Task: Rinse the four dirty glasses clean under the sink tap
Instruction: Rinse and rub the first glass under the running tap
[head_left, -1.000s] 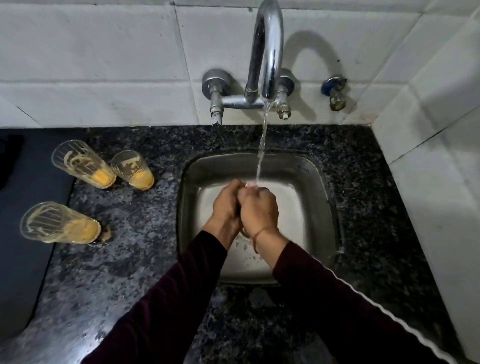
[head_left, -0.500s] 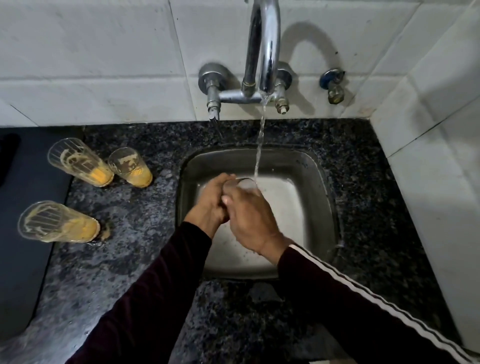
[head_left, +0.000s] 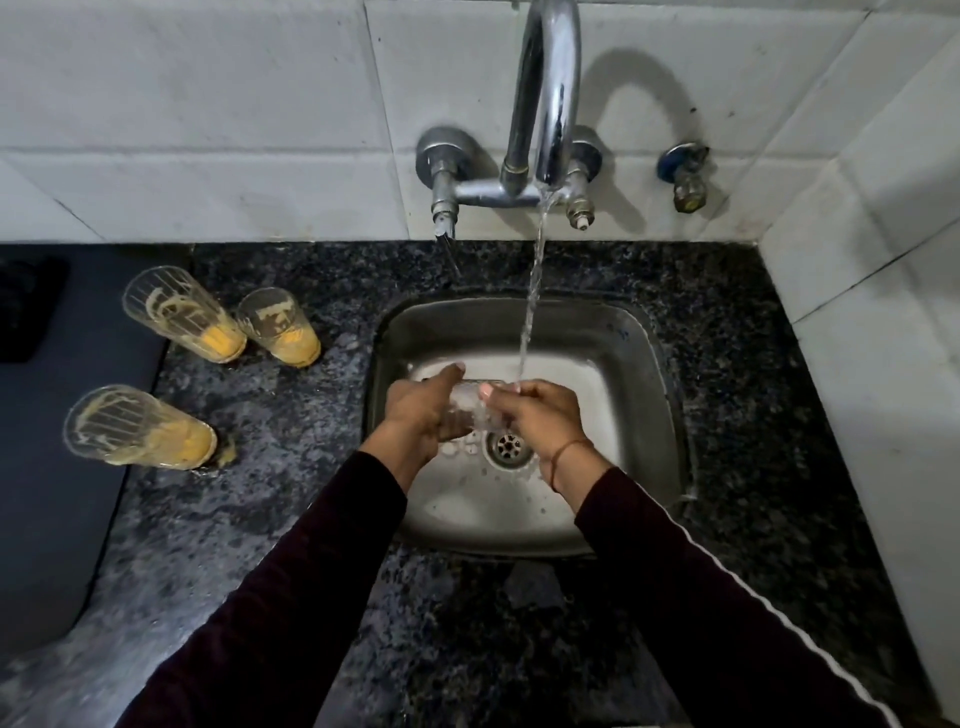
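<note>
Over the steel sink (head_left: 644, 395), both hands hold one clear glass (head_left: 470, 408) lying roughly sideways under the running stream from the chrome tap (head_left: 545, 104). My left hand (head_left: 421, 410) grips its left end and my right hand (head_left: 535, 415) grips its right end, where the water lands. Much of the glass is hidden by fingers. Three dirty glasses smeared with yellow residue stand on the counter to the left: a tall one (head_left: 182, 314), a shorter one (head_left: 278, 327) beside it, and a nearer tall one (head_left: 135, 428).
Dark speckled granite counter (head_left: 753, 415) surrounds the sink. A white tiled wall runs behind and along the right side. A small valve (head_left: 685, 176) sticks out right of the tap. A dark grey surface (head_left: 47, 467) borders the counter's left. The drain (head_left: 508, 447) shows between my wrists.
The glass was turned from upright between my clasped hands to lying sideways. My hands have spread apart to its two ends and the drain is now uncovered.
</note>
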